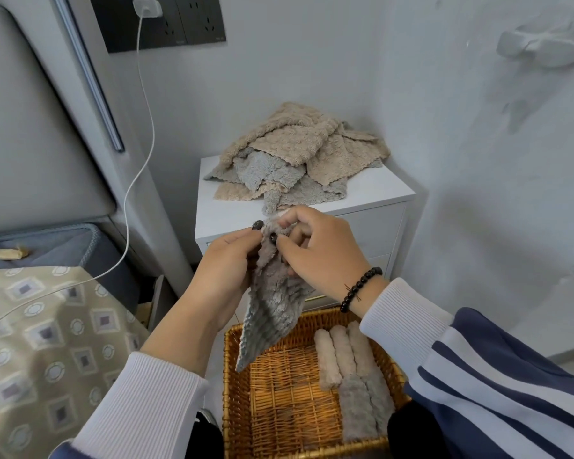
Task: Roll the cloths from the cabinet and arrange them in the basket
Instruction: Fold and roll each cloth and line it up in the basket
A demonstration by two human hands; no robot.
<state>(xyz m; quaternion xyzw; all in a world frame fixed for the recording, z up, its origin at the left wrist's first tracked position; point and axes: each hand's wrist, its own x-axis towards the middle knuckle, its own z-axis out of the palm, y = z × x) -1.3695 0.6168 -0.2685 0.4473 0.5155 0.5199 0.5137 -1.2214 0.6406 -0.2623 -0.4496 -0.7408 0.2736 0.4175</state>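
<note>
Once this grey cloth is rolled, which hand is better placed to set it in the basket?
Probably right. The right hand is on the side where the rolled cloths lie in the basket; both hands pinch the grey cloth.

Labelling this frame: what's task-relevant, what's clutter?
Job: grey cloth pinched by both hands (left, right); cloth pile on cabinet; basket with rolls.
Clutter: charger, cable, bedding.

You are viewing a scene with no legible text. The black socket panel [186,21] is carrying a small mark at its lower right corner, but it is appearing too small and blurred for you to read.
</note>
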